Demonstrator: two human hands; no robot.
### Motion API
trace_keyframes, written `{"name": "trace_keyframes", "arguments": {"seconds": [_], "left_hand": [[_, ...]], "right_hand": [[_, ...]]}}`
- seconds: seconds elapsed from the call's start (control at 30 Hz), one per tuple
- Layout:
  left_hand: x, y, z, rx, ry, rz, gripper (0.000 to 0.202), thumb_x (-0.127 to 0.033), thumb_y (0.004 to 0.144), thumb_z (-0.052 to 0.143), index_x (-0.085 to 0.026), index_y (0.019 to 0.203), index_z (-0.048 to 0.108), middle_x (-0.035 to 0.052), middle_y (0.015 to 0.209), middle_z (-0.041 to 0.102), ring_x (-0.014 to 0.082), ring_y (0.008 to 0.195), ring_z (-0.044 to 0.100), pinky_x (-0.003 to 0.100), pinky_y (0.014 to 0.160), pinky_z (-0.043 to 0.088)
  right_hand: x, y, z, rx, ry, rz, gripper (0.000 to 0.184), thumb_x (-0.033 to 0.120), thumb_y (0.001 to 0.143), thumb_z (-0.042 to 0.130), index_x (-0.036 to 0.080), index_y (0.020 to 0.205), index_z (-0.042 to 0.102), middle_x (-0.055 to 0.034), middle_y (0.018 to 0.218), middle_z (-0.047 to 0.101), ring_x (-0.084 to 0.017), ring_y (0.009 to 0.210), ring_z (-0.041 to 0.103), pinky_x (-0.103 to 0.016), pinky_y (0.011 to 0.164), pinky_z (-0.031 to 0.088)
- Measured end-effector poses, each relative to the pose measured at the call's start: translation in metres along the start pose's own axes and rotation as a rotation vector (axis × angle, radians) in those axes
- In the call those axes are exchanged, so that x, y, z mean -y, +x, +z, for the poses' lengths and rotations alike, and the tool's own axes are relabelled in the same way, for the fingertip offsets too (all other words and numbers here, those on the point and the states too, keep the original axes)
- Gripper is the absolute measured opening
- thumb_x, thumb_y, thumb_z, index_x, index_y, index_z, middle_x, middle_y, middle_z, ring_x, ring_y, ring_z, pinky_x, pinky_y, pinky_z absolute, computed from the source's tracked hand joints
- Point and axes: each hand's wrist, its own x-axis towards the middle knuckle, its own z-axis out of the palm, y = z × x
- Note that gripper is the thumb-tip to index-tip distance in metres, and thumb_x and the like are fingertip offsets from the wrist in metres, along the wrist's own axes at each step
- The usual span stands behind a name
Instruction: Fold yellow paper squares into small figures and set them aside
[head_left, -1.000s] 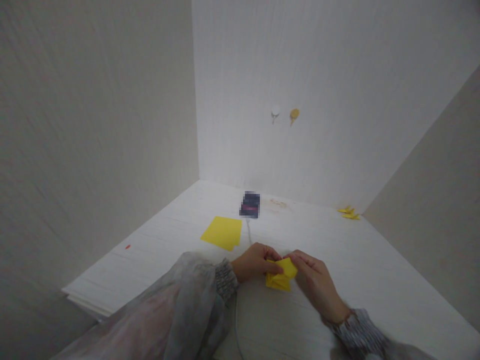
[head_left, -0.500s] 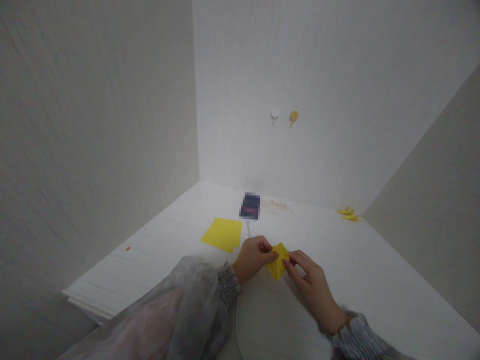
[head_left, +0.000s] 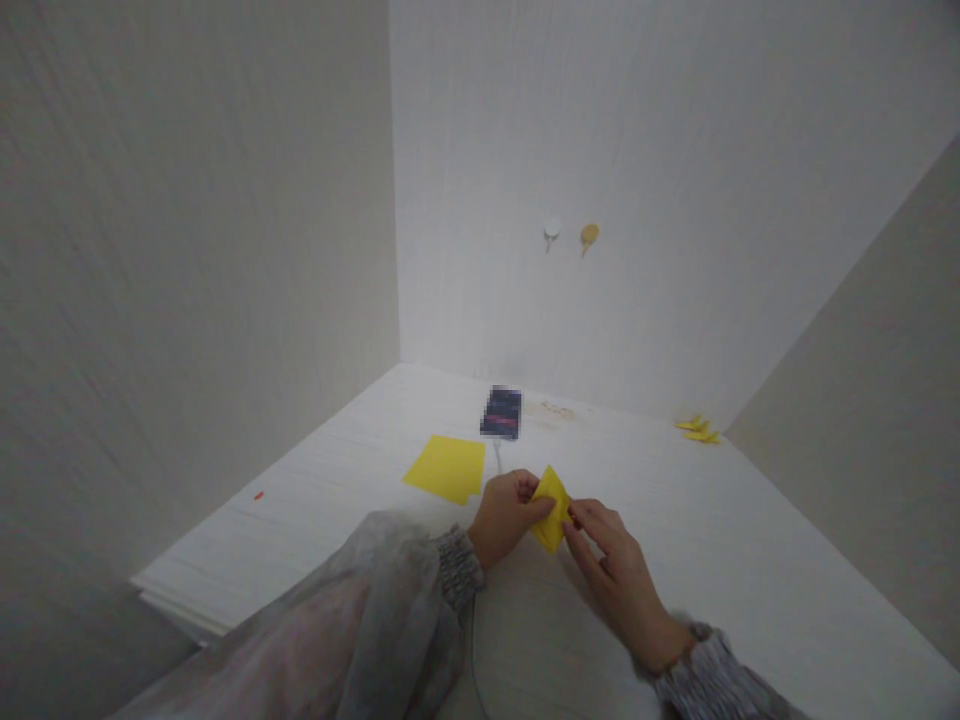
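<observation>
A small piece of folded yellow paper (head_left: 551, 512), roughly diamond-shaped, is held up above the white table. My left hand (head_left: 511, 512) pinches its left side, thumb across the front and the other fingers curled behind. At the right edge of the paper, the thumb and fingertips of my right hand (head_left: 609, 565) close on it; their exact contact is hard to make out. To the left of my hands lie flat yellow paper sheets (head_left: 446, 468), slightly offset on one another.
A blurred-out phone (head_left: 502, 413) lies behind my hands, with a white cable (head_left: 498, 457) below it. Several folded yellow paper pieces (head_left: 697, 430) rest in the far right corner. A small red scrap (head_left: 259, 495) is at left. Two hooks (head_left: 589, 234) are on the back wall.
The folded paper has turned, so its upper tip points higher and a smoother face shows. My right fingers have shifted slightly along its right edge. My left hand keeps its pinch.
</observation>
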Motion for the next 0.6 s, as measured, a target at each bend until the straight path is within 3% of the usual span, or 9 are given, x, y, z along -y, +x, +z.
{"name": "trace_keyframes", "arguments": {"seconds": [0.23, 0.43, 0.6], "left_hand": [[-0.0052, -0.0002, 0.001, -0.004, -0.065, -0.016, 0.028, -0.035, 0.058, 0.063, -0.013, 0.072, 0.053, 0.0023, 0.071, 0.06, 0.0122, 0.061, 0.054, 0.022, 0.057, 0.043], [-0.0059, 0.0001, 0.0015, 0.053, -0.117, -0.013, 0.032, -0.04, 0.058, 0.063, -0.013, 0.071, 0.053, 0.0003, 0.065, 0.056, 0.0103, 0.058, 0.051, 0.021, 0.055, 0.04], [-0.006, -0.0007, -0.0001, 0.103, -0.035, 0.048, 0.034, -0.046, 0.067, 0.053, -0.012, 0.074, 0.056, 0.0002, 0.064, 0.054, 0.0083, 0.055, 0.046, 0.019, 0.052, 0.037]], "right_hand": [[-0.0008, -0.0016, 0.0007, 0.049, 0.021, -0.014, 0.025, 0.022, 0.083, 0.038, 0.02, 0.105, 0.051, -0.0089, 0.095, 0.054, -0.019, 0.087, 0.051, -0.032, 0.074, 0.044], [-0.0052, -0.005, 0.0029, 0.007, -0.122, -0.126, 0.034, 0.019, 0.081, 0.04, 0.019, 0.115, 0.044, -0.0096, 0.096, 0.052, -0.019, 0.085, 0.049, -0.034, 0.072, 0.044], [-0.0014, -0.0038, 0.0012, -0.001, -0.264, -0.189, 0.028, 0.021, 0.08, 0.042, 0.017, 0.107, 0.05, -0.0098, 0.09, 0.054, -0.018, 0.076, 0.049, -0.036, 0.069, 0.042]]}}
